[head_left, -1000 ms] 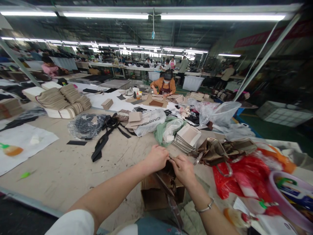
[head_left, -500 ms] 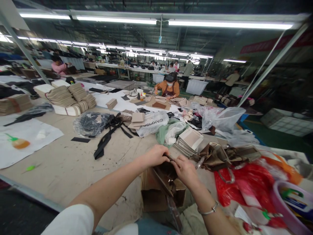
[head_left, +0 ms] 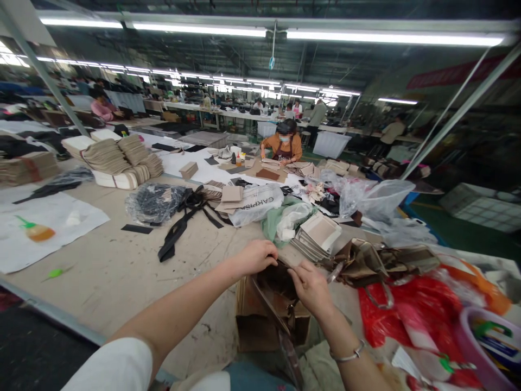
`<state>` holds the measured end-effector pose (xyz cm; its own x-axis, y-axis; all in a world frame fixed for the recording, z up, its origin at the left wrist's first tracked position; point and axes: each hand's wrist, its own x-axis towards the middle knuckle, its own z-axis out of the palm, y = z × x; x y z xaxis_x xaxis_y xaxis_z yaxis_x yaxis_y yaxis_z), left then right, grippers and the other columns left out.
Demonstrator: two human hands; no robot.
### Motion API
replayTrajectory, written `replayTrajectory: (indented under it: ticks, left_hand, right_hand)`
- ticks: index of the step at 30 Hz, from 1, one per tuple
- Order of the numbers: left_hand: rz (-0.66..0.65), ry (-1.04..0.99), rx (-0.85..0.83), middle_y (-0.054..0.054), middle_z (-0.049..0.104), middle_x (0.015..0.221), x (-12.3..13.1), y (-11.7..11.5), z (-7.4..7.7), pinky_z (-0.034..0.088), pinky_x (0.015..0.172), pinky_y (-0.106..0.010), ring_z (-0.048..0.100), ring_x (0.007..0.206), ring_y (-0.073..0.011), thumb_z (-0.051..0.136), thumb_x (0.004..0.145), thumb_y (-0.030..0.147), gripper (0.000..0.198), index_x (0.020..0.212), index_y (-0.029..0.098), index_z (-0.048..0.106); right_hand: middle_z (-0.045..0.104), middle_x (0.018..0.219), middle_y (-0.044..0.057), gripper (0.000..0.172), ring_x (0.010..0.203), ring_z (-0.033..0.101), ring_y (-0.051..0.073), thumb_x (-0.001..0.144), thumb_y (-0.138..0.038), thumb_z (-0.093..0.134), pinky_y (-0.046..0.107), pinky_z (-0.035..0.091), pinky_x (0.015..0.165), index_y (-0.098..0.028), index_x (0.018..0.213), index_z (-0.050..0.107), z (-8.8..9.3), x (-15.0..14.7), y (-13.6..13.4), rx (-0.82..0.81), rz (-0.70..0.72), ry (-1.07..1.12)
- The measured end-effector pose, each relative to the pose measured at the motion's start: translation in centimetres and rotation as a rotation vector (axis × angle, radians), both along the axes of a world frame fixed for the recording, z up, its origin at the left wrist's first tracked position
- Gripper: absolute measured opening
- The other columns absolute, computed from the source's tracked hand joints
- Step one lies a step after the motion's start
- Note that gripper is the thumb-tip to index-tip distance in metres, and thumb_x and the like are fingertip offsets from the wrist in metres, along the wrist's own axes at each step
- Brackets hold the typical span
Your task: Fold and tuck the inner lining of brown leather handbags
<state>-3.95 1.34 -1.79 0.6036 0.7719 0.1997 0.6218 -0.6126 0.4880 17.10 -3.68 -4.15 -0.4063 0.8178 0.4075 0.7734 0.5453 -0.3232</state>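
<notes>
My left hand (head_left: 257, 256) and my right hand (head_left: 311, 284) are both closed on the top edge of a dark brown leather piece (head_left: 275, 290) that stands over a small cardboard box (head_left: 255, 325) near the table's front edge. The left fingers pinch the piece's left corner, the right fingers its right corner. A metal bracelet (head_left: 345, 354) circles my right wrist. A stack of beige panels (head_left: 319, 233) lies just beyond my hands.
Brown bags with ring handles (head_left: 368, 262) and red plastic (head_left: 411, 309) crowd the right. A purple basin (head_left: 484, 347) sits far right. Black straps (head_left: 179, 225), plastic bags (head_left: 254, 203) and beige stacks (head_left: 114, 160) lie farther back. A person in orange (head_left: 285, 144) works across the table (head_left: 122, 271).
My hands have moved slightly apart along the leather piece's edge, opening it wider. The view has tilted a little downward.
</notes>
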Motion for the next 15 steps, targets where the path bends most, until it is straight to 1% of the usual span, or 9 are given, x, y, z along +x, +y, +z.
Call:
replayTrajectory:
  ticks: [2,4,10,15]
  left_hand:
    - [0.029,0.047,0.028,-0.001,0.067,0.084,0.2,0.2,-0.1,0.044,0.074,-0.023,0.061,0.08,-0.015,0.062,0.079,0.027,0.008,0.078,0.02,0.065]
    - [0.07,0.083,0.054,-0.001,0.067,0.082,0.4,0.1,-0.1,0.044,0.071,-0.024,0.061,0.079,-0.016,0.061,0.079,0.029,0.01,0.079,0.02,0.065]
    - [0.148,0.113,0.069,-0.001,0.067,0.08,1.1,-0.5,-0.1,0.045,0.069,-0.024,0.061,0.077,-0.0162,0.057,0.081,0.029,0.012,0.078,0.019,0.064]
    - [0.192,0.136,0.064,-0.002,0.067,0.08,1.3,-0.7,0.1,0.046,0.067,-0.025,0.062,0.077,-0.0176,0.056,0.081,0.03,0.014,0.077,0.019,0.062]
  right_hand:
    - [0.049,0.067,0.003,0.036,0.067,0.051,0.016,0.094,-0.03,0.037,0.028,0.039,0.062,-0.02,0.064,0.055,0.0,0.0,-0.1,-0.002,0.003,0.007]
    - [0.049,0.067,0.003,0.036,0.067,0.051,0.016,0.094,-0.031,0.037,0.028,0.039,0.062,-0.02,0.064,0.056,-0.1,0.0,-0.1,-0.001,0.002,0.015]
    - [0.05,0.067,0.002,0.035,0.066,0.051,0.014,0.094,-0.032,0.038,0.027,0.039,0.062,-0.02,0.07,0.059,-0.1,-0.3,-0.3,-0.005,0.014,0.045]
    - [0.054,0.071,0.002,0.034,0.067,0.054,0.013,0.094,-0.035,0.039,0.024,0.039,0.064,-0.019,0.076,0.064,0.1,-0.3,-0.5,-0.024,-0.008,-0.01]
